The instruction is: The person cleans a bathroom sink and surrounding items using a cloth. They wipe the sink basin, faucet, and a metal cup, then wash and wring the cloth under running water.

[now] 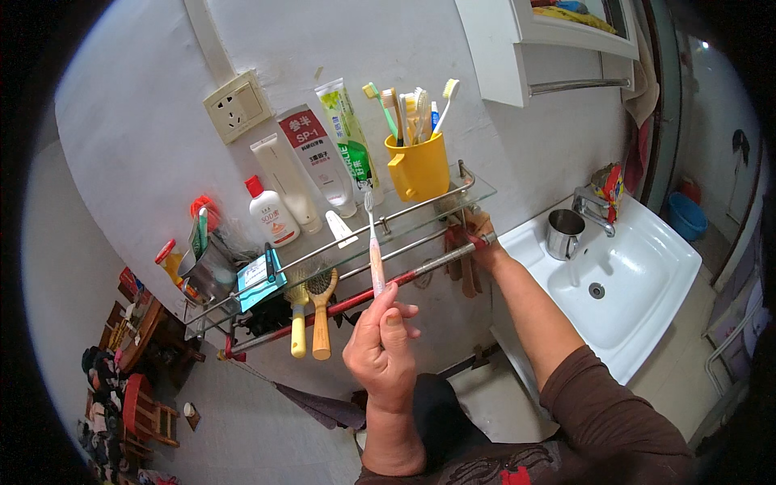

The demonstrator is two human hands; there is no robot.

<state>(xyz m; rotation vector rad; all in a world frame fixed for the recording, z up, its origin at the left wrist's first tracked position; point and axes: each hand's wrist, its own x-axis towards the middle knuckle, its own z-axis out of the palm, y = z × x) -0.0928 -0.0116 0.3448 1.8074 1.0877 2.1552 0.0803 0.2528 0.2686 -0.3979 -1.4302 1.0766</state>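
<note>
My left hand (381, 343) pinches the lower end of a pink-handled toothbrush (376, 263), holding it upright with its white bristles at the top, in front of the glass shelf (477, 192). My right hand (482, 234) is at the shelf's right end, beside the metal rail below the glass; its fingers are partly hidden behind the rail and glass. Above it a yellow mug (420, 171) on the shelf holds several toothbrushes (416, 113). To the mug's left lean a green and white toothpaste tube (347, 133) and a red and grey tube (315, 153).
A white tube (284, 182), a red-capped bottle (271, 214) and a metal cup (212, 271) share the shelf. Two hairbrushes (321, 323) hang from the red rail (356, 301). On the right, a steel mug (563, 234) stands on the white sink (647, 259) by the faucet (594, 212).
</note>
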